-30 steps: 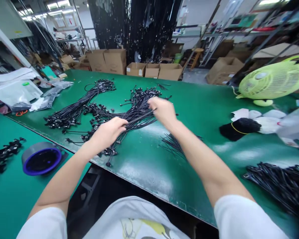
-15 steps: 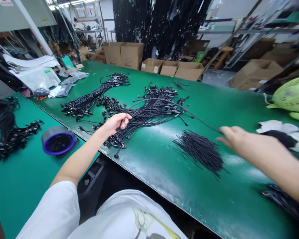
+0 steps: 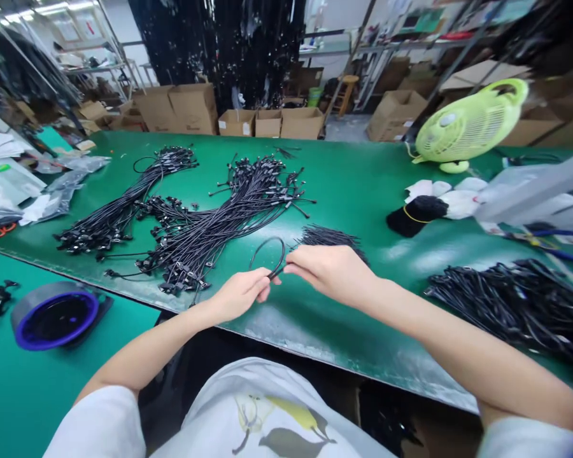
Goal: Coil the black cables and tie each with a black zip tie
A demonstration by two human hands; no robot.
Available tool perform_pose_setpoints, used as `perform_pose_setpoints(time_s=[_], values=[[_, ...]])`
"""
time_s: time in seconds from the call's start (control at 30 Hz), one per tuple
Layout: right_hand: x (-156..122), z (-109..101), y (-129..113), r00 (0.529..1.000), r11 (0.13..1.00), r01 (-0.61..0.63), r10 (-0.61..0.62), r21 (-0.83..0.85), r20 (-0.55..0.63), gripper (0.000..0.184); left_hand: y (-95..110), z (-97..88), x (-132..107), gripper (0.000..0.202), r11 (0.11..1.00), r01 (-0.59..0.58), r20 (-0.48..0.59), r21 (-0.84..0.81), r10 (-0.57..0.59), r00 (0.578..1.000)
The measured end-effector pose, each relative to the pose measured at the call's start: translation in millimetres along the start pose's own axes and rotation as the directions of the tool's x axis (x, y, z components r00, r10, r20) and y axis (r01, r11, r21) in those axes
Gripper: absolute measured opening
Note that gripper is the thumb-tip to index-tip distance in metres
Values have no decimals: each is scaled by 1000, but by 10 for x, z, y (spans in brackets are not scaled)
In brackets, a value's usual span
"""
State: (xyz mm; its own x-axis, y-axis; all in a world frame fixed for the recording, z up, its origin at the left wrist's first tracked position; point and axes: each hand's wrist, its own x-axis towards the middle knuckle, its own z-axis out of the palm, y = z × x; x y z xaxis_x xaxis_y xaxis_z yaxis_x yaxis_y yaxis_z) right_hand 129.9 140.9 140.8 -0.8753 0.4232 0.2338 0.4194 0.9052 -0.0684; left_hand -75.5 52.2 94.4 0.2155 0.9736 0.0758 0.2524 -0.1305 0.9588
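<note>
- The black cable [image 3: 266, 239] stands up from between the hands in a small loop, held above the table [image 3: 325, 166] and not touching it. Its lower part runs into both grips.
- The left hand [image 3: 241, 294] has a narrow grip, with thumb and fingers pinched on the cable at the fingertips.
- The right hand [image 3: 328, 272] also has a narrow grip, pinching the cable just beside the left hand. The two hands are close but do not clearly touch.
- The fingers cover the cable where it enters each grip, so its ends and any connector on them are hidden. How the loop's two sides cross there is hard to make out.
- Both forearms reach forward and inward over the table's near edge, wrists low and palms turned toward each other. The left sleeve [image 3: 95, 426] shows at the bottom of the view, and the right arm runs off the lower right corner.
- Just beyond the right hand lies a pile of short black pieces [image 3: 329, 237], its near part hidden behind the fingers.
- Farther on lie tangled bundles [image 3: 229, 216] of black cable with small connectors.
- To the right lies a black cable heap [image 3: 510, 302]. To the left, a tape roll [image 3: 55, 316] with a blue rim sits on a second green table [image 3: 67, 394].
</note>
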Motion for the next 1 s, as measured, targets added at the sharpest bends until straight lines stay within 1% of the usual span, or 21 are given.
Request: perform_pose_setpoints(time_s=[0.07,0.13,0.17,0.2,0.23,0.27,0.3,0.37,0.4,0.43,0.5,0.53,0.6,0.63,0.67,0.73,0.8,0.83,0.9,0.97,1.0], values=[[58,-10,109,999,999,-33,33,25,-8,32,65,-32,-99,35,975,144,108,-171,-127,986],[36,0,271,999,990,-37,37,139,2,31,117,-178,-213,36,867,285,205,-409,-217,954],[-3,18,357,999,976,-39,39,213,4,31,141,-280,-275,35,793,317,210,-521,-241,948],[-58,46,439,999,958,-49,52,282,-2,31,165,-391,-337,33,721,305,165,-622,-260,951],[-123,84,511,997,941,-69,79,333,-17,32,188,-503,-397,29,661,246,71,-709,-281,957],[-192,132,566,993,928,-94,115,361,-37,32,210,-606,-450,27,612,151,-54,-776,-303,951],[-260,189,600,987,922,-113,146,370,-62,32,229,-692,-491,25,573,41,-181,-819,-326,928],[-369,316,578,978,934,-123,172,336,-119,31,249,-790,-525,24,517,-138,-358,-845,-354,864],[-405,379,514,976,952,-116,162,285,-145,30,244,-795,-511,25,502,-188,-398,-844,-353,847],[-426,436,415,978,972,-92,129,214,-164,30,225,-772,-478,27,497,-205,-407,-843,-339,848],[-431,507,140,990,997,11,-1,72,-141,27,147,-662,-368,27,519,-166,-357,-839,-293,887],[-418,515,-6,993,995,89,-85,36,-86,27,91,-592,-307,26,549,-121,-314,-827,-273,910],[-373,467,-218,971,971,230,-233,62,44,30,-28,-476,-215,25,620,1,-209,-785,-267,941],[-350,415,-249,963,964,253,-260,86,75,31,-82,-452,-196,25,640,56,-165,-766,-282,945],[-333,349,-217,968,968,234,-240,90,68,30,-125,-460,-200,25,638,96,-133,-764,-302,944],[-334,207,13,996,997,71,-70,17,-56,30,-168,-574,-268,23,555,118,-97,-824,-344,934],[-381,110,353,973,990,-139,131,-31,-188,30,-144,-759,-388,25,414,60,-108,-909,-372,922],[-410,97,510,958,978,-206,195,-28,-209,30,-110,-847,-452,27,350,15,-127,-937,-378,917],[-454,143,705,955,973,-232,228,2,-189,31,-22,-960,-552,30,268,-87,-185,-959,-367,912],[-464,249,687,973,985,-168,170,28,-155,33,53,-963,-578,29,254,-191,-269,-948,-323,907],[-456,300,601,981,991,-128,130,25,-141,35,72,-924,-557,29,277,-227,-308,-934,-298,903]])
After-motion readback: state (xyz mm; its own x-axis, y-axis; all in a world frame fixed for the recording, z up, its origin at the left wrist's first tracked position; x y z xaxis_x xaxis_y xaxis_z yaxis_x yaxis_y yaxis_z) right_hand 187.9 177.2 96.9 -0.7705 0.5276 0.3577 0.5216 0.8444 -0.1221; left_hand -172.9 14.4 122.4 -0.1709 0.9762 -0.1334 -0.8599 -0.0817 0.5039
